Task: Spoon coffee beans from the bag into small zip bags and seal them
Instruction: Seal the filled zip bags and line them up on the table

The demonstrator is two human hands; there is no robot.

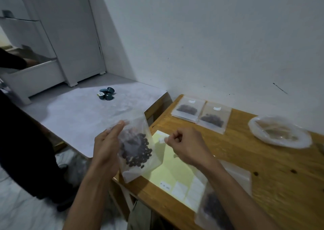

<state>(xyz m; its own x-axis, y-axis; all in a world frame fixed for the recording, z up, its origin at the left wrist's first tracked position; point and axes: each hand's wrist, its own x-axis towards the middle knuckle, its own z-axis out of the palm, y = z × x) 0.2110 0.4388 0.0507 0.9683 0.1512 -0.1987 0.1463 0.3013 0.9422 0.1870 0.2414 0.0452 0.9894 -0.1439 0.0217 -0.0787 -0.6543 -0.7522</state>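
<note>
I read this as a plain room in a home, not a shop or lab. At twelve o'clock a bare white wall (201,36) carries scuffs and a dark streak. At ten o'clock stands a white wardrobe (70,36) on small feet, beside a white unit (33,75) with an open drawer. A low surface under a pale sheet (78,114), bed-like, holds a few coffee capsules (106,93). At three o'clock I see a small wooden worktop (263,159).
</note>
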